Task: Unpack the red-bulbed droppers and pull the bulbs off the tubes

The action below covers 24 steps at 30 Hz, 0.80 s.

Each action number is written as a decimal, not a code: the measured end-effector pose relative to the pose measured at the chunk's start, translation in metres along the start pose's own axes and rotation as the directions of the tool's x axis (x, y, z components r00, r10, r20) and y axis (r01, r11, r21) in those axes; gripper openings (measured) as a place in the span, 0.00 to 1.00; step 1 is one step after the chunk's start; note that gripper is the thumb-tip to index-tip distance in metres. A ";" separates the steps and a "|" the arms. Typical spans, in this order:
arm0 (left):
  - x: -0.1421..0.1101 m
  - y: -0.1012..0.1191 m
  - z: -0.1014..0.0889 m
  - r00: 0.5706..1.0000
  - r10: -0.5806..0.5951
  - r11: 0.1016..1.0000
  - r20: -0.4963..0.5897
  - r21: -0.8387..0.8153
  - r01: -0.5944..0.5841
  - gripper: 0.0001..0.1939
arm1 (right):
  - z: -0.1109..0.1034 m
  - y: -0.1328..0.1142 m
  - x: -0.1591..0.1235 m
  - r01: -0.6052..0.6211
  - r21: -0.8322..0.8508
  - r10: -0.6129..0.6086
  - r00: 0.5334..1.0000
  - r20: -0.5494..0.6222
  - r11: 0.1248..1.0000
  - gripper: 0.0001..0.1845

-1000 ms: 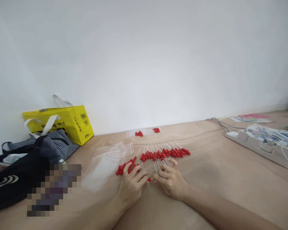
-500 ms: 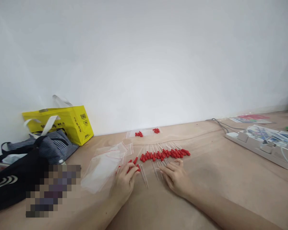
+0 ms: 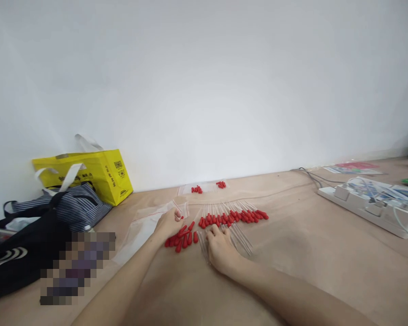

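A row of clear glass droppers with red rubber bulbs (image 3: 234, 217) lies across the tan table (image 3: 309, 253). A smaller group of red-bulbed droppers (image 3: 182, 239) lies just left of it. My left hand (image 3: 169, 222) rests on a stack of clear zip bags (image 3: 141, 231), fingers curled at the bag's edge beside that small group. My right hand (image 3: 220, 248) lies flat on the clear dropper stems, fingers stretched toward the red bulbs.
A yellow paper bag (image 3: 88, 174), a striped bag (image 3: 66, 206) and a black bag (image 3: 17, 253) stand at the left. Two filled zip bags (image 3: 207, 186) lie by the wall. A white power strip (image 3: 370, 206) with cables and leaflets is at the right.
My left hand moved up and left off the small dropper group onto the zip bags, uncovering the red bulbs. My right hand shifted left over the stems.
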<state>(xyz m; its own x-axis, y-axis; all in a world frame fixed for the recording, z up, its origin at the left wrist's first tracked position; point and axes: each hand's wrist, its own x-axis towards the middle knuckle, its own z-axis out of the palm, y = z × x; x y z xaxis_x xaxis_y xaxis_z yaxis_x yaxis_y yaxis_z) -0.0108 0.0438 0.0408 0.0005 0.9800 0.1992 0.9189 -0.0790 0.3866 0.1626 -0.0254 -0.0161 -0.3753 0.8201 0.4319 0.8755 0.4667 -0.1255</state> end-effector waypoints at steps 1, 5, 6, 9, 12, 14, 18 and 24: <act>-0.001 0.000 0.000 1.000 0.003 1.000 0.014 -0.003 -0.002 0.05 | 0.001 -0.001 0.001 0.002 -0.002 -0.002 1.000 0.009 1.000 0.11; -0.020 0.006 0.000 0.993 0.071 0.997 0.092 -0.038 -0.068 0.03 | 0.000 -0.001 0.000 -0.010 0.027 0.010 1.000 0.001 1.000 0.10; -0.026 0.008 0.000 0.989 0.093 0.995 0.114 -0.047 -0.088 0.03 | 0.000 -0.001 -0.001 -0.015 0.036 0.016 1.000 -0.002 0.999 0.10; -0.041 0.011 0.000 0.977 0.142 0.989 0.157 -0.060 -0.134 0.03 | -0.001 0.000 -0.004 -0.015 0.047 0.015 1.000 -0.006 0.999 0.09; -0.047 0.011 -0.001 0.973 0.167 0.986 0.158 -0.046 -0.161 0.04 | -0.003 -0.001 -0.005 -0.013 0.033 0.014 0.999 -0.033 0.999 0.09; -0.044 0.012 -0.002 0.980 0.156 0.987 0.125 0.008 -0.158 0.05 | -0.005 -0.001 -0.006 -0.022 0.031 0.023 0.998 -0.061 0.999 0.08; -0.026 0.017 -0.002 0.993 0.105 0.988 0.049 0.111 -0.110 0.06 | -0.015 0.008 -0.008 -0.020 0.077 0.032 0.987 -0.160 0.997 0.08; 0.000 0.031 0.011 0.995 -0.009 0.979 0.100 0.205 -0.012 0.08 | -0.027 0.047 -0.023 -0.002 0.084 0.030 0.941 -0.337 0.996 0.09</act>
<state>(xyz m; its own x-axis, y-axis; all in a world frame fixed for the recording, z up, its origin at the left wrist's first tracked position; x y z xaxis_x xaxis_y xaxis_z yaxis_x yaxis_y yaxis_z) 0.0217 0.0433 0.0430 0.0320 0.9940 0.1046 0.9802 -0.0517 0.1913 0.2206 -0.0310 -0.0079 -0.2244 0.6741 0.7038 0.8475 0.4915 -0.2005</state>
